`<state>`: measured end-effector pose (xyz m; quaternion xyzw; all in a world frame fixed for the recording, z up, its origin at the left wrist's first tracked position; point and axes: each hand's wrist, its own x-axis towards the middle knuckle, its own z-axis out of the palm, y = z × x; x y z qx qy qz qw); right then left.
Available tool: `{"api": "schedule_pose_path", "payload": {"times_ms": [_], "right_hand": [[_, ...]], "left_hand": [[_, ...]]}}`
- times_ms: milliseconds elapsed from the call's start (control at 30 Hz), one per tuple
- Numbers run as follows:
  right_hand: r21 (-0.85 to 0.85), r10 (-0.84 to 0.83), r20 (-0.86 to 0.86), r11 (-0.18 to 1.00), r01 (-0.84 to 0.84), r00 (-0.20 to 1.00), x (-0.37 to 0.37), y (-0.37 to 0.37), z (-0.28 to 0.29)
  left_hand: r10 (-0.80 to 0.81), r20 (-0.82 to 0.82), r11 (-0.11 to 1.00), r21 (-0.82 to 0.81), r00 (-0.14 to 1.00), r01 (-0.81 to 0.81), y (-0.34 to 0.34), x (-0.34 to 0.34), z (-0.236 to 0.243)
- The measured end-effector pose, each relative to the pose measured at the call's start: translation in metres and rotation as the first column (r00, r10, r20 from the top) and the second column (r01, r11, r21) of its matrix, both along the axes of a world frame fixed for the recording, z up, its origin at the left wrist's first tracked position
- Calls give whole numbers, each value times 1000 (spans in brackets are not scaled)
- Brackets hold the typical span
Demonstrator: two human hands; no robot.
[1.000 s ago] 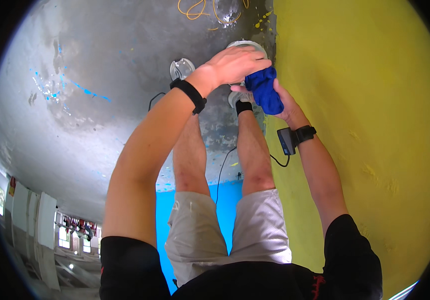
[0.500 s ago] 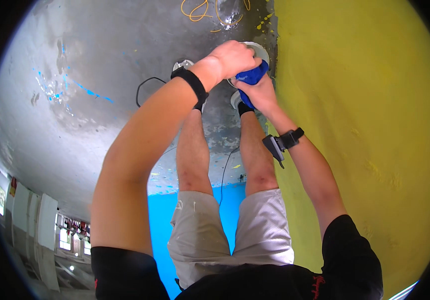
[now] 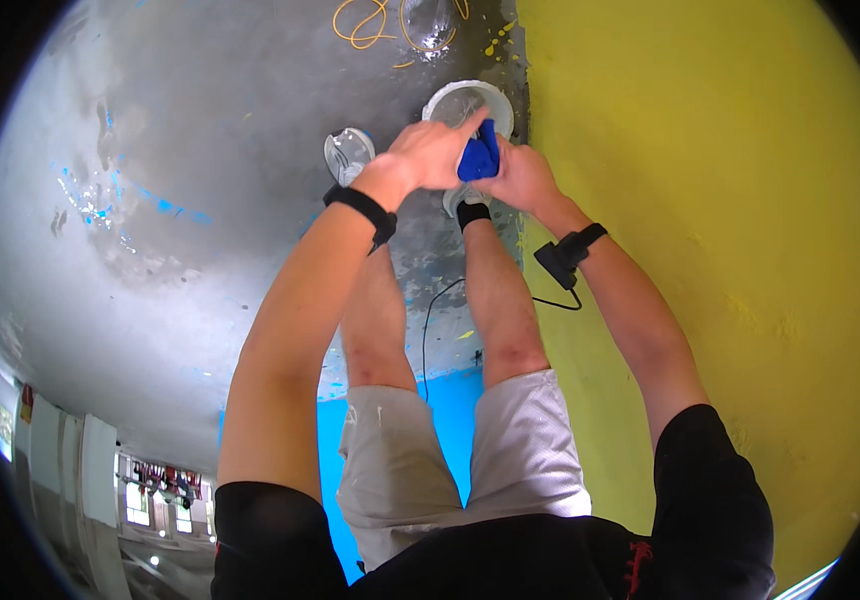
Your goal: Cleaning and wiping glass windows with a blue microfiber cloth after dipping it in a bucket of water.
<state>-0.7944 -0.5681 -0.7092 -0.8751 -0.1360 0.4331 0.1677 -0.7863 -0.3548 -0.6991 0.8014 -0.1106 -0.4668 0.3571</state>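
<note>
Top centre of the frame, the person's left hand [image 3: 428, 155] and right hand [image 3: 528, 180] pinch a bunched blue cloth [image 3: 480, 158] between them, the right grip's fingertips hard to make out. Beyond, the hands hide the lower part of a round white bucket [image 3: 505, 108]. Farther up, the frame's edge cuts off a yellow cord [image 3: 358, 40].

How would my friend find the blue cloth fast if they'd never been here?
Find the big yellow wall on the right, then the round white bucket beside it. At the bucket's lower edge in the picture, the left hand and right hand hold the cloth. It's crumpled and deep blue, while the bucket is pale.
</note>
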Motion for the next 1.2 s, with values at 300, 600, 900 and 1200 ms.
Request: {"api": "schedule_pose_path", "payload": {"times_ms": [300, 600, 900, 1200], "right_hand": [[118, -80, -173, 988, 101, 982, 2, 7, 17], [-294, -302, -912, 11, 956, -278, 0, 9, 28], [-198, -49, -980, 299, 934, -192, 13, 32, 53], [-26, -308, -829, 855, 518, 467, 26, 42, 50]], "left_hand": [[292, 401, 944, -265, 868, -195, 7, -43, -13], [221, 474, 973, -171, 852, -157, 29, -23, -2], [333, 495, 922, -349, 803, -167, 37, -33, 2], [33, 689, 995, -90, 724, 40, 37, -25, 12]]}}
